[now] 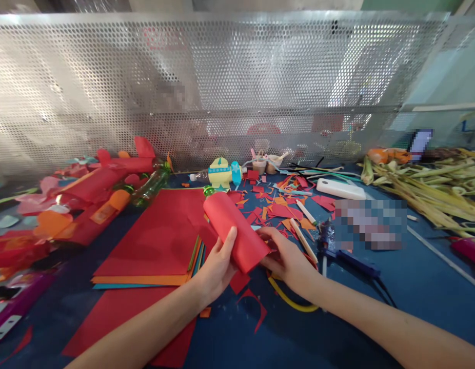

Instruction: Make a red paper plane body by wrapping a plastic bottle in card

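Note:
A green plastic bottle wrapped in red paper (237, 230) lies tilted in my hands, its green neck pointing away to the upper left. My left hand (216, 271) grips the wrapped bottle from the left, thumb on top of the paper. At its lower right end, my right hand (285, 256) has curled fingers against the paper; some fingertips are hidden behind the bottle. Beneath and to the left is a stack of coloured paper (145, 236), red on top with orange and blue edges showing. Red and orange paper scraps (279, 210) lie beyond my right hand.
A blue glue gun (353, 261) with a cord lies right, near a white power bank-like object (340, 189). Paper-decorated bottles (95, 205) crowd the left. A yellow paper-trimmed bottle (220, 173) lies before the perforated metal panel (230, 77). Dry stalks (433, 189) are far right.

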Motion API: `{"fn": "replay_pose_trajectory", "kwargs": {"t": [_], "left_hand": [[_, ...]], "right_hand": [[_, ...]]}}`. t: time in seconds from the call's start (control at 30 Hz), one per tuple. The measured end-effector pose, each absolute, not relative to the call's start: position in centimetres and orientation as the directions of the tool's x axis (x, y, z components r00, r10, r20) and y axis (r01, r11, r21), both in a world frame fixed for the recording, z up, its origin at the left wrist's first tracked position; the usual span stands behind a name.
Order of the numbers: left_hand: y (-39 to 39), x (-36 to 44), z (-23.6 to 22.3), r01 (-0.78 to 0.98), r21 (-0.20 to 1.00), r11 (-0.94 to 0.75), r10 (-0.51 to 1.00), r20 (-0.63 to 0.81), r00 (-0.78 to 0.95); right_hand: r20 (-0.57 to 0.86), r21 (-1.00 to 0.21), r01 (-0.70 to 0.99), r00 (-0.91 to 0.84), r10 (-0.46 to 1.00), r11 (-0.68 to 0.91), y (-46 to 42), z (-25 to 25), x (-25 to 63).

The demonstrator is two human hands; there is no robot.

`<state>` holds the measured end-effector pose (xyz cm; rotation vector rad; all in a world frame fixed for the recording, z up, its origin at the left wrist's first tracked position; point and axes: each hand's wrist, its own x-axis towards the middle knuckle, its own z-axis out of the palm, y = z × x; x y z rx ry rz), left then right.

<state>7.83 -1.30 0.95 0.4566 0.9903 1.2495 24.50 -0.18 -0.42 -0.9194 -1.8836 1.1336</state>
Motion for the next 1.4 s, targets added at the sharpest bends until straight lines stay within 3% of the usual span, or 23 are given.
{"fn": "replay_pose_trajectory", "kwargs": {"t": [0.3,0.7,0.83,1.03,1.23,1.4], "left_hand": [[-1.7,8.0,0.8,-0.591,0.768,0.246,0.949,-0.314,-0.013],[-2.0,7.4,1.1,-0.535,0.845,0.017,0.994,-0.072,-0.082],[-2.5,7.4,1.0,-0.505,0.863,0.021,0.998,-0.049,-0.042],[-1.8,6.1,2.4,-0.538,0.843,0.009,1.000,-0.019,-0.012],[0.6,3.0,5.0,-0.598,0.791,-0.132,0.975,-0.003,-0.220],[1.5,2.1,5.2,-0.588,0.802,-0.106,0.972,-0.041,-0.231]], "right_hand": [[0.194,-0.928,0.196,-0.471,0.860,0.317,-0.1,-0.3,24.5],[0.100,-0.994,-0.098,-0.702,0.705,0.044,-0.4,0.0,24.9],[0.133,-0.985,-0.166,-0.618,0.774,0.037,-0.4,-0.5,24.4],[0.062,-0.998,-0.061,-0.568,0.821,0.033,-0.2,-0.2,24.4],[-0.138,-0.983,-0.038,-0.490,0.860,-0.180,0.3,1.7,25.1],[-0.169,-0.968,-0.099,-0.413,0.895,-0.228,1.0,1.3,25.6]]}}
